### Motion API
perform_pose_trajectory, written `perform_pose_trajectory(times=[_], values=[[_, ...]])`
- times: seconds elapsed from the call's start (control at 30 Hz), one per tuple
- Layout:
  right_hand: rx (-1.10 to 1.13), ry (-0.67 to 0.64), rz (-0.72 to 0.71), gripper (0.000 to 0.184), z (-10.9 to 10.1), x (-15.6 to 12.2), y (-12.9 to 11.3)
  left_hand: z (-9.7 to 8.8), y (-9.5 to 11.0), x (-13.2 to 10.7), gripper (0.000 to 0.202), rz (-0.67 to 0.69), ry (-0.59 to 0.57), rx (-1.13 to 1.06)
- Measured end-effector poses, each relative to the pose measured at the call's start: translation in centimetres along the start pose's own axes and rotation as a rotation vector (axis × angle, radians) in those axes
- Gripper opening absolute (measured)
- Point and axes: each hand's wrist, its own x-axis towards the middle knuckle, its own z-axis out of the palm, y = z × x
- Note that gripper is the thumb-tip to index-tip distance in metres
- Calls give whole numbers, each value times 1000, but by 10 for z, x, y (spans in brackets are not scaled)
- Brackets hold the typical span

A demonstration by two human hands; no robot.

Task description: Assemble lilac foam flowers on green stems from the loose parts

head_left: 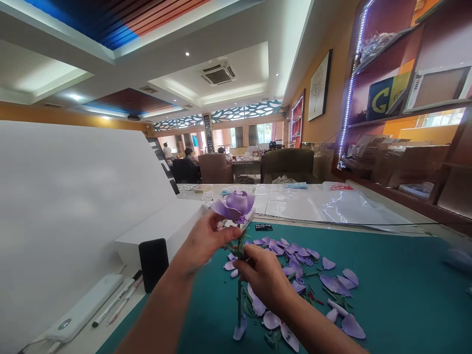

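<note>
A purple artificial flower (236, 205) stands upright on a thin green stem above a teal mat (398, 290). My left hand (204, 242) pinches just under the bloom with thumb and fingers closed. My right hand (262, 275) is closed around the stem (239, 307) lower down, and the stem carries on below the fist with a purple petal near its lower end. Several loose purple petals (334, 282) and small green bits lie scattered on the mat to the right of my hands.
A white board (73, 211) leans on the left, with a black box (154, 263), pens (118, 297) and a white device (79, 314) in front of it. Clear plastic sheets (324, 204) lie behind the mat. Shelves line the right wall; people sit at desks far behind.
</note>
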Motion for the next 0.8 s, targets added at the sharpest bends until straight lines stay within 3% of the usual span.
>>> perform_pose_trajectory(times=[0.13,0.33,0.5,0.8], values=[[-14,-1,-1,20,0,0,0,-5,10,-7,85,118,193,254],[-46,-12,0,20,0,1,-2,-11,36,-6,67,376,105,601],[-61,-11,-6,23,-1,0,-3,-12,43,2,58,418,50,757],[-114,20,-44,21,-2,-2,-3,-8,37,5,55,417,56,743]])
